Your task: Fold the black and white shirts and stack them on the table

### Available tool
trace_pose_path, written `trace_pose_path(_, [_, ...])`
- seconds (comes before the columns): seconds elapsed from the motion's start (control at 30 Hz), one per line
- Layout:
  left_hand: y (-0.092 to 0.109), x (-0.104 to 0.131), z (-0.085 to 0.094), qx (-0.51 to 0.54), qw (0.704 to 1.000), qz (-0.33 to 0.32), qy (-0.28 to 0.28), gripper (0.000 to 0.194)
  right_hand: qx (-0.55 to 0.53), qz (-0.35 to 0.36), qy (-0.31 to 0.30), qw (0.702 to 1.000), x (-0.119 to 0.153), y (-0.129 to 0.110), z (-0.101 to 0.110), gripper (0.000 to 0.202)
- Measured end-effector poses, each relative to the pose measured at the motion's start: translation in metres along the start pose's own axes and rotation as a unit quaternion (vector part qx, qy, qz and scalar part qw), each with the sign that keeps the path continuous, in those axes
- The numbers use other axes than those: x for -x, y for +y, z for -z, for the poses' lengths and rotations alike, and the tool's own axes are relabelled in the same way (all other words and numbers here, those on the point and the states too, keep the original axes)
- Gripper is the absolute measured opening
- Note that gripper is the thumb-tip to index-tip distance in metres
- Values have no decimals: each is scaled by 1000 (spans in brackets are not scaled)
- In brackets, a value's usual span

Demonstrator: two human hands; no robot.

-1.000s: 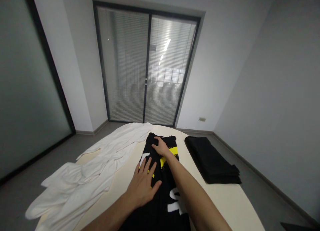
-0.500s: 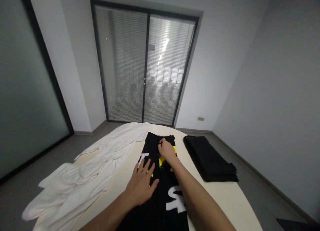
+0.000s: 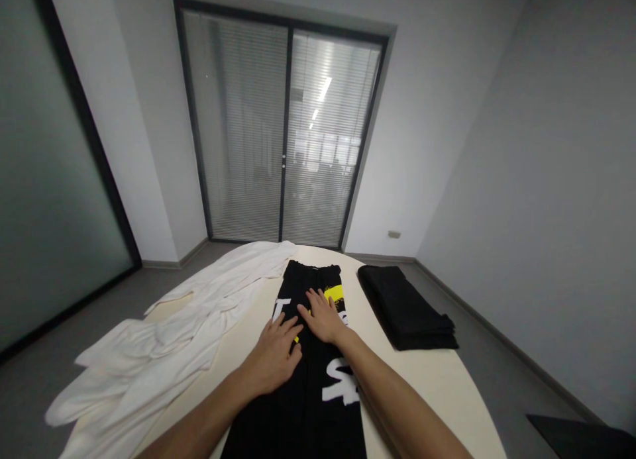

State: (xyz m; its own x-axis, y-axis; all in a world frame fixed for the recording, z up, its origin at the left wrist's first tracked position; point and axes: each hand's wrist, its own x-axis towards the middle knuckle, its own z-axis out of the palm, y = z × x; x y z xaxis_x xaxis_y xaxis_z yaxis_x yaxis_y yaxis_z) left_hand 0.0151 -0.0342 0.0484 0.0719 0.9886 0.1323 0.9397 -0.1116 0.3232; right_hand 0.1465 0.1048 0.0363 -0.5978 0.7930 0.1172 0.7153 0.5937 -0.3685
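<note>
Black trousers with white letters and yellow patches lie lengthwise on the pale table, the gathered waistband at the far end. My left hand rests on their left side, fingers apart, below a white letter. Flat on the upper middle, beside a yellow patch, lies my right hand, its fingers spread. Neither hand holds anything. Cloth under both palms is hidden.
White cloth lies loosely along the table's left side and hangs past its edge. A folded black stack of cloth sits on the right. Beyond the table is a glass door with blinds. A dark object is at the lower right.
My right hand has come back from near the waistband and its bent fingers have spread flat. My left hand has shifted slightly left. The view has moved a little.
</note>
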Motion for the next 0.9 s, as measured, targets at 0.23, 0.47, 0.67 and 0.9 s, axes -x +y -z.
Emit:
trace_pose_path(0.23, [-13,4,-8,-43,999,8,-21,56,114,-90,93,985,34,12,32,35])
trace_pose_path(0.47, [-8,-2,-21,-52,998,40,18,55,59,37,21,997,89,0,52,16])
trace_pose_path(0.67, [-18,-3,-13,-39,998,44,36,49,113,-77,79,987,97,11,39,27])
trace_pose_path(0.9, [-40,-10,-10,-67,995,62,49,48,-69,-41,87,993,84,53,33,30])
